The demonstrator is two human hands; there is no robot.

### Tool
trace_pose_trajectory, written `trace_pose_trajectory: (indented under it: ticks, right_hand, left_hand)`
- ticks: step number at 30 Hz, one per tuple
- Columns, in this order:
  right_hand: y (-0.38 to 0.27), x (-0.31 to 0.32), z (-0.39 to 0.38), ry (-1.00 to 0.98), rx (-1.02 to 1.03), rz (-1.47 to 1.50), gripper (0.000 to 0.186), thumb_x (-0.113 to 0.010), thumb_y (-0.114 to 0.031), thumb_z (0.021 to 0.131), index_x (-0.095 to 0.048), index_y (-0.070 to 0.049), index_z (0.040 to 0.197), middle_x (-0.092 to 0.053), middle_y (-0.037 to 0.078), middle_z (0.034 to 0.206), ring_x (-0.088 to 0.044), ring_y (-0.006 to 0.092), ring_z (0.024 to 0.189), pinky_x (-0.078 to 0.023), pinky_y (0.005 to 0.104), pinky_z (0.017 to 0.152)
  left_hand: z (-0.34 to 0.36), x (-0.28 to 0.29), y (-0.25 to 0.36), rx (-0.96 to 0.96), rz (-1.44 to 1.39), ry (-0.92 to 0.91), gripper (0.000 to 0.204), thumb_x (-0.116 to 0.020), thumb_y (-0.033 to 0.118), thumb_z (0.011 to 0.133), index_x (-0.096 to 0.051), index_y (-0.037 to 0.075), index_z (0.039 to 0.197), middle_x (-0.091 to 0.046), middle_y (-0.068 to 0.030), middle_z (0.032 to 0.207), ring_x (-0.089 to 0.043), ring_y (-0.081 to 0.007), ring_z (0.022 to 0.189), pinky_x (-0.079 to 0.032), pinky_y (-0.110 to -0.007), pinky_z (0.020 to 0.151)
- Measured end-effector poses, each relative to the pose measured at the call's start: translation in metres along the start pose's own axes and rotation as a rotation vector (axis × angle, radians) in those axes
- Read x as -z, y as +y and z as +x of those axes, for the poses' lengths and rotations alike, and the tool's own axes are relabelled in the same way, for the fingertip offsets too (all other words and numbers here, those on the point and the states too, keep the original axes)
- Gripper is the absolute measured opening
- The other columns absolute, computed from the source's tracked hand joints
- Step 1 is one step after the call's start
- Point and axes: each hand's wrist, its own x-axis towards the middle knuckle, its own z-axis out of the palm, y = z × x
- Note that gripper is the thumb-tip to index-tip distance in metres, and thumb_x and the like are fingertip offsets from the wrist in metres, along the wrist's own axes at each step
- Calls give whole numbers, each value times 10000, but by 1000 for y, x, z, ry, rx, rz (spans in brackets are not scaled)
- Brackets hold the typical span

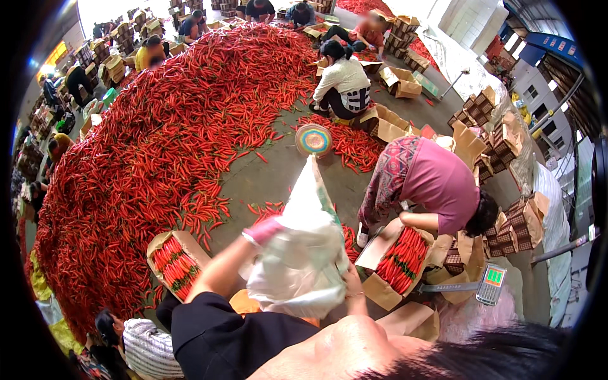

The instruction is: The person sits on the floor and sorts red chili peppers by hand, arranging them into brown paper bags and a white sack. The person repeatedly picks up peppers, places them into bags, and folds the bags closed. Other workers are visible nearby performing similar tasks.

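One white sack (294, 269) between left hand (266, 229) and right hand (353, 284), fingers' hold impossible to tell, red chilli heap (190, 95) beyond

Glossy chillies (164, 114), matt brown paper (375, 290) and a crumpled white sack (294, 272).
The sack looks like thin plastic, creased and with a slight sheen, though partly blurred; the chillies are smooth and shiny-skinned, while the paper lining the boxes is dull and stiffly folded. Stacked crates (503, 240) look like hard brown plastic with a lattice surface. The floor (250, 183) is grey, matt and concrete-like. White sheeting (550, 212) appears plastic and wrinkled, the black sleeve (234, 339) is matt cloth, and the pink top (443, 180) is soft, dull fabric.
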Motion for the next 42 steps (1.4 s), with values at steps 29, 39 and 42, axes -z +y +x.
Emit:
trace_pose_trajectory:
  ticks: [29,39,42]
  right_hand:
    - [37,30,32,667,569,-509,695,-720,-193,758,-476,-47,1392,-589,154,1255,-556,213,1169,-448,312,962]
    - [-31,39,13,-642,-479,-186,657,-570,-83,593,-603,19,1241,-643,1,920,-565,66,737,-457,206,662]
    - [-49,-17,75,-767,-348,-453,582,-607,-97,646,-586,38,1212,-637,-10,958,-577,99,762,-487,254,697]
  left_hand:
    - [-22,-60,-14,147,462,-18,433,-614,243,908,-591,-16,1254,-678,-72,1062,-608,-150,960,-468,-284,873]
    - [-108,27,106,-167,1642,312,865,-760,527,746,-449,67,1408,-547,-192,1327,-534,-330,1206,-394,-442,1035]
    - [-63,-52,76,-295,1611,-12,813,-742,490,767,-457,64,1398,-538,-239,1316,-523,-363,1224,-396,-440,1030]
